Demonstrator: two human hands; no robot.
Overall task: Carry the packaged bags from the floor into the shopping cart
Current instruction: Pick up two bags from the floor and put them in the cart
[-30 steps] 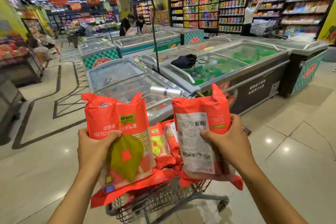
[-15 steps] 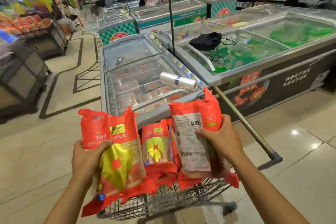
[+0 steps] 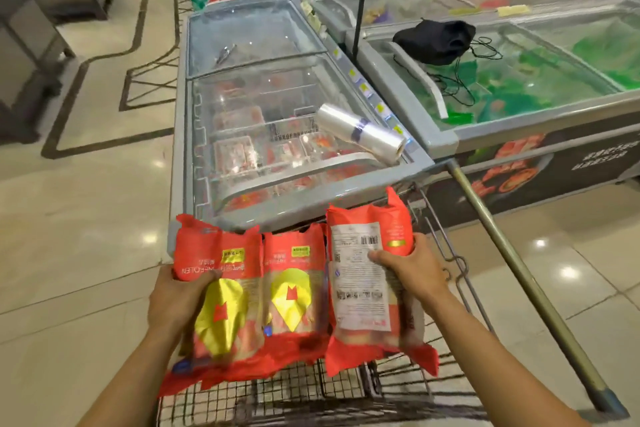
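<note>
Over the shopping cart (image 3: 346, 392) | left hand (image 3: 176, 302), fingers (image 3: 204, 277) clasping the left bag (image 3: 225, 315), red with a yellow panel | right hand (image 3: 415, 270) gripping the right bag (image 3: 360, 288), white label up | both long axes point away, tops toward the freezer (image 3: 259, 107) | third bag (image 3: 294, 288) in the cart between them | freezer hard against the cart's front, plastic roll (image 3: 360, 132) on its lid | black pouch (image 3: 440, 40) beyond.
</note>
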